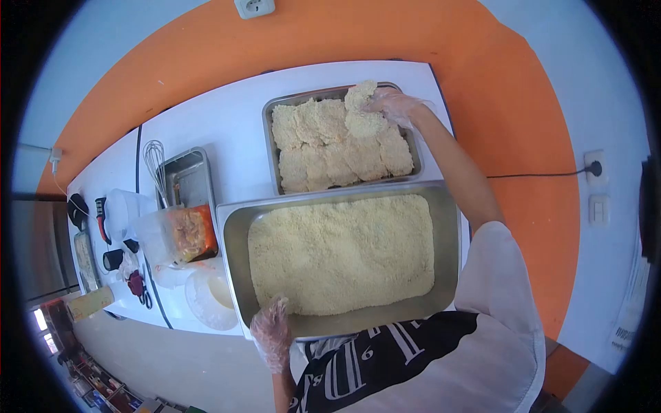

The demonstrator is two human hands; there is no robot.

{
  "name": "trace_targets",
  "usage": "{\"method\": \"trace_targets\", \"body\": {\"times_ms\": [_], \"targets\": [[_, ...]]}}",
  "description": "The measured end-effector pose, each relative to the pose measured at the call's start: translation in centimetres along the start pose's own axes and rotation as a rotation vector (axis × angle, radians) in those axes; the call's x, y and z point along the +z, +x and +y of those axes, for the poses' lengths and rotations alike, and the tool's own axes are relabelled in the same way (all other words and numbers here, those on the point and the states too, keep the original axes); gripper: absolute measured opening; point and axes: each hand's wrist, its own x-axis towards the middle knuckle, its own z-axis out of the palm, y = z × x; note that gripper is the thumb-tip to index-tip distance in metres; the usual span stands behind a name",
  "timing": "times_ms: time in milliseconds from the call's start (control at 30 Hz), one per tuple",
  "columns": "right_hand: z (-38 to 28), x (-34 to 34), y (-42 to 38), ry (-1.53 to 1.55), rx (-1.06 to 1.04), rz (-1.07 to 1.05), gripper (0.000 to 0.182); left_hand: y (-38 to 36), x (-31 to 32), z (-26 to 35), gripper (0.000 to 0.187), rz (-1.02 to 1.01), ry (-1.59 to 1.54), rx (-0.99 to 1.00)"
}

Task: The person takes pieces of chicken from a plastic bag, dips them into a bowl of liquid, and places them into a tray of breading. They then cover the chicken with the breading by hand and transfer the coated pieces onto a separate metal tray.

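My right hand, in a clear plastic glove, grips a crumb-coated cutlet by its right side. The cutlet hangs over the far right part of a metal tray in which several breaded pieces lie in two rows. Nearer to me is a deep metal pan with a broad bed of breadcrumbs. At the pan's near left corner is my gloved left hand, its fingers bunched together and dusted with crumbs. Nothing shows in it.
Left of the pan stand a metal pan with a whisk, a clear container with orange contents, and a bowl. Scissors lie farther left. The orange wall borders the table's far side.
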Motion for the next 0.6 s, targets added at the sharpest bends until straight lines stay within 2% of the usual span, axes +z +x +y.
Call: {"method": "trace_targets", "body": {"times_ms": [67, 100, 167, 200, 267, 300, 367, 400, 467, 500, 567, 600], "targets": [[2.4, -0.6, 3.3, 0.096, 0.144, -0.044, 0.052, 0.3, 0.4, -0.1, 0.018, 0.012, 0.021, -0.016], [3.1, -0.5, 4.4, 0.097, 0.148, -0.043, 0.052, 0.5, 0.0, 0.5, 0.018, 0.017, -0.044, -0.080], [4.8, -0.1, 6.5, -0.153, 0.227, 0.080, 0.049, 0.8, 0.0, 0.7, 0.020, 0.014, -0.108, -0.145], [4.9, 0.2, 6.7, -0.149, 0.236, 0.076, 0.049, 0.6, 0.0, 0.6, 0.021, -0.001, -0.077, -0.151], [4.1, 0.5, 6.3, -0.300, 0.195, 0.198, 0.043, 0.6, 0.0, 0.6, 0.023, -0.025, -0.046, -0.162], [3.7, 0.3, 6.1, -0.299, 0.204, 0.192, 0.043, 0.8, -0.2, 0.8, 0.024, -0.027, -0.067, -0.167], [2.3, -0.3, 5.8, -0.563, 0.313, 0.112, 0.063, 1.1, -0.3, 1.0, 0.025, -0.034, -0.089, -0.176], [0.7, 0.0, 4.5, -0.563, 0.318, 0.106, 0.063, 1.0, -0.4, 1.0, 0.025, -0.042, -0.097, -0.170], [-2.4, 1.7, 1.6, -0.647, 0.300, 0.340, 0.058, 1.2, -0.7, 0.9, 0.026, -0.050, -0.101, -0.171], [-1.6, 2.0, 2.1, -0.650, 0.299, 0.330, 0.058, 1.5, -0.9, 0.9, 0.025, -0.080, -0.071, -0.140], [2.1, 3.0, 4.2, -0.955, -0.302, 0.469, 0.044, 1.7, -1.1, 0.9, 0.024, -0.116, -0.040, -0.143], [3.9, 3.5, 5.0, -0.951, -0.307, 0.438, 0.044, 2.0, -1.1, 0.6, 0.025, -0.143, -0.063, -0.116]]}}
